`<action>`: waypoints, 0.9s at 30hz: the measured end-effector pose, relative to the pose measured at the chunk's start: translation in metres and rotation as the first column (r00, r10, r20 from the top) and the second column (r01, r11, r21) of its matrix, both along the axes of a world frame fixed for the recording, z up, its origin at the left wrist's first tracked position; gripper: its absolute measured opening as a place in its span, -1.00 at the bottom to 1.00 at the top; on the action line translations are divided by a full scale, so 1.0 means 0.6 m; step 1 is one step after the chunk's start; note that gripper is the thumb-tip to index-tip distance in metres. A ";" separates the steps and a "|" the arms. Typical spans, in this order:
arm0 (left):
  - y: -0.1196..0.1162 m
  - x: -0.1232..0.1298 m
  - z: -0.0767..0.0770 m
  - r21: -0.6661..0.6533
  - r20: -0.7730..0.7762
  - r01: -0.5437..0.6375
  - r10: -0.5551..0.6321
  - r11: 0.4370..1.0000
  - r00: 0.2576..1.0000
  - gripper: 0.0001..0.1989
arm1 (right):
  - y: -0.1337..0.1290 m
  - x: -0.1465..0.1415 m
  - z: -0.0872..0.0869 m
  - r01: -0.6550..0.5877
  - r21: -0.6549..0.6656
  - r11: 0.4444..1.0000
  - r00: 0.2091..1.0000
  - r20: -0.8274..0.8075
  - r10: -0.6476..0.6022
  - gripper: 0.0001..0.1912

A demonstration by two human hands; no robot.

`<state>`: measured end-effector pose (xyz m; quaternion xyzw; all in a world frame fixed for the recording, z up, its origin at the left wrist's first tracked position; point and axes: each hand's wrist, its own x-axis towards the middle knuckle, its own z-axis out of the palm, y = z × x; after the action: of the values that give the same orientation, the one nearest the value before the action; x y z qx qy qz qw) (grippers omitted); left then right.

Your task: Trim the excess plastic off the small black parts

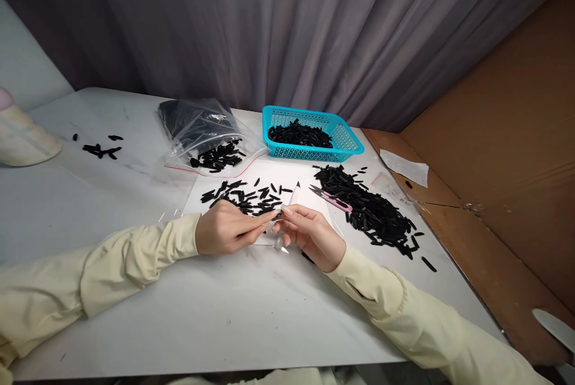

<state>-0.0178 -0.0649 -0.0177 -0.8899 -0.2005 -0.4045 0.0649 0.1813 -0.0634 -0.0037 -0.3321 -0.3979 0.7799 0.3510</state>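
My left hand (233, 228) and my right hand (312, 232) meet over the front of a white sheet (197, 188). Thumb and fingers of each are pinched together at the tips. A small black strip (279, 214) shows between the fingertips, mostly covered by them. Loose black strips (240, 196) of the same kind lie scattered on the sheet just behind my hands. A white pencil-like stick with a dark tip (295, 193) lies behind my right fingers. To its right rest pink-handled thread snips (332, 198), blades pointing left. Something clear and shiny (281, 244) is partly hidden under my right hand.
A turquoise basket (309, 152) holding black strips stands at the back. Left of it lies an open clear zip bag (202, 127) with more strips. A large pile (372, 208) spreads on the right; a few strips (102, 150) lie far left. Cardboard (503, 133) borders the right side.
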 end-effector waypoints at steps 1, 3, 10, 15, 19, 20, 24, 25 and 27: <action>0.000 0.000 0.000 0.015 -0.013 0.004 -0.004 1.000 1.000 -0.66 | 0.001 0.000 0.000 0.013 -0.024 1.000 1.000 -0.002 -0.013 -0.84; -0.002 0.001 0.001 0.053 -0.046 0.021 -0.019 0.998 0.999 -0.67 | 0.004 -0.001 0.000 0.027 -0.063 0.998 1.000 -0.009 -0.027 -0.84; -0.005 0.004 0.007 0.095 -0.138 0.126 -0.113 0.987 0.984 -0.68 | 0.003 -0.006 0.007 -0.054 -0.114 0.992 0.998 -0.026 0.051 -0.83; -0.005 0.000 0.008 0.062 -0.095 0.059 -0.053 0.996 0.994 -0.69 | 0.006 -0.003 0.002 -0.030 -0.155 0.987 0.999 -0.033 0.025 -0.86; -0.003 -0.001 0.001 -0.032 -0.001 -0.032 0.032 0.999 0.999 -0.69 | 0.006 -0.001 -0.002 -0.072 -0.175 0.982 0.997 -0.014 0.070 -0.83; -0.003 0.000 -0.001 -0.064 0.003 -0.054 0.054 0.996 0.999 -0.69 | 0.005 -0.001 -0.003 -0.088 -0.159 0.983 0.996 -0.015 0.086 -0.83; -0.002 0.003 -0.008 -0.162 -0.010 -0.102 0.102 0.981 0.995 -0.66 | 0.001 -0.002 -0.002 -0.122 -0.061 0.991 0.993 -0.011 0.121 -0.84; -0.002 0.004 -0.008 -0.174 -0.007 -0.102 0.103 0.979 0.995 -0.65 | 0.000 -0.003 -0.002 -0.124 -0.045 0.991 0.992 -0.007 0.124 -0.84; -0.003 0.005 -0.008 -0.187 0.004 -0.093 0.095 0.978 0.995 -0.66 | -0.003 -0.005 -0.001 -0.132 -0.029 0.991 0.991 -0.002 0.132 -0.82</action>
<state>-0.0150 -0.0667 -0.0225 -0.8789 -0.2798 -0.3864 -0.0009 0.1782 -0.0651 -0.0044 -0.3100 -0.4075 0.8072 0.2937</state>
